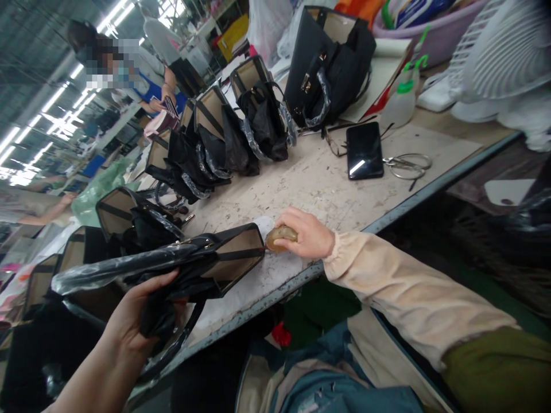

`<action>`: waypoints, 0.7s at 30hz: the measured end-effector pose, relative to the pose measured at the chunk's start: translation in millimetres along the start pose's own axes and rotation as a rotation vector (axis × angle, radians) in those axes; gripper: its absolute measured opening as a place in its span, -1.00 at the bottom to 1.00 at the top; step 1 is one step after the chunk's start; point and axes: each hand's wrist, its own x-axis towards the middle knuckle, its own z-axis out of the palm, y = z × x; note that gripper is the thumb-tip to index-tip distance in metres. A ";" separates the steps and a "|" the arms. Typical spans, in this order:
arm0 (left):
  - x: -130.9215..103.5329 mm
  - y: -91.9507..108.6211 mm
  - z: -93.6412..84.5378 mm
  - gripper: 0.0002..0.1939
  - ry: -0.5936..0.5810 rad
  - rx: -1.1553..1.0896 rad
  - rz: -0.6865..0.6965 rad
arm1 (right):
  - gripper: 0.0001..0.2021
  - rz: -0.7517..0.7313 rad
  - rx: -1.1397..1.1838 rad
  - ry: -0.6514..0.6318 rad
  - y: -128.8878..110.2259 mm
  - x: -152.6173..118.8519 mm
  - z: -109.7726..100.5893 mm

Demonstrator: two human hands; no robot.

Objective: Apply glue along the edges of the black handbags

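My left hand (142, 310) is wrapped round the dark body of a black handbag (239, 255), which lies on its side at the table's front edge with its beige base panel facing right. Clear plastic covers the bag's handle. In my right hand (305, 232) is a rounded, yellowish-brown lump (282, 236), pinched between thumb and fingers. The lump is at the bag's right corner; whether they touch is hard to tell. Beneath it lies a whitish patch on the worn table (310, 189).
Several black handbags (219, 126) stand in rows behind and to the left. A larger black bag (327, 69), a phone (364, 150), scissors (408, 166), glasses (333, 143), a spray bottle (400, 100) and a white fan (503, 57) are at the back right. A person (146, 74) stands far left.
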 end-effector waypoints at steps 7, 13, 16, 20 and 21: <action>1.0 18.5 17.8 -0.91 -0.107 0.114 0.036 | -0.76 0.016 -0.008 -0.009 2.8 -1.0 1.0; 2.0 28.3 32.8 -0.92 -0.156 0.138 0.040 | -0.76 0.014 -0.063 0.019 4.7 -1.6 -2.7; 3.3 29.8 36.2 -0.91 -0.192 0.111 0.058 | -0.77 -0.001 -0.074 0.050 5.9 -1.8 -4.3; 2.2 31.2 42.5 -0.91 -0.230 0.093 0.093 | -0.76 -0.024 -0.079 0.070 7.1 -2.0 -3.7; 1.7 31.7 44.1 -0.91 -0.229 0.072 0.092 | -0.76 -0.028 -0.078 0.076 7.4 -2.0 -3.3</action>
